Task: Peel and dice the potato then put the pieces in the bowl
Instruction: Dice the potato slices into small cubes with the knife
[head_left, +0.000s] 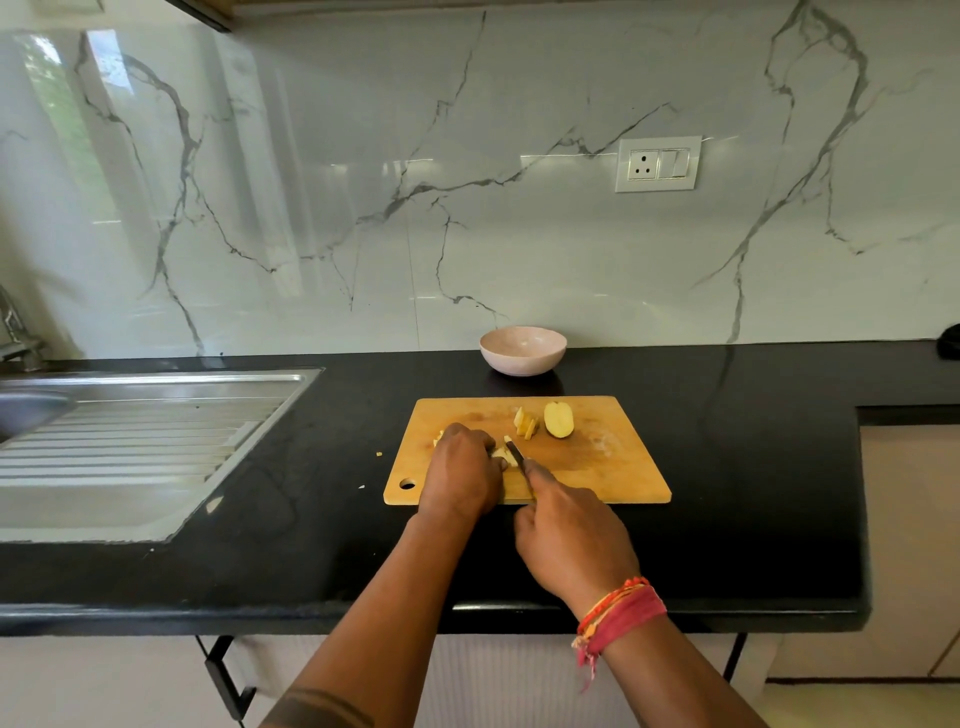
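A wooden cutting board (613, 467) lies on the black counter. My left hand (460, 475) curls over pale potato pieces (500, 455) near the board's left middle, holding them down; most of them are hidden under it. My right hand (569, 540) grips a knife (517, 453) whose blade points away from me and meets the potato beside my left fingers. Farther back on the board lie a few cut slices (525, 423) and a peeled potato half (559, 419). A pale pink bowl (522, 349) stands behind the board by the wall; I see nothing in it.
A steel sink with a ribbed drainboard (135, 441) fills the counter's left side, with a tap (18, 332) at its far edge. Small potato scraps (378, 453) lie left of the board. The counter's right end (860, 467) drops off. A wall socket (657, 164) sits above.
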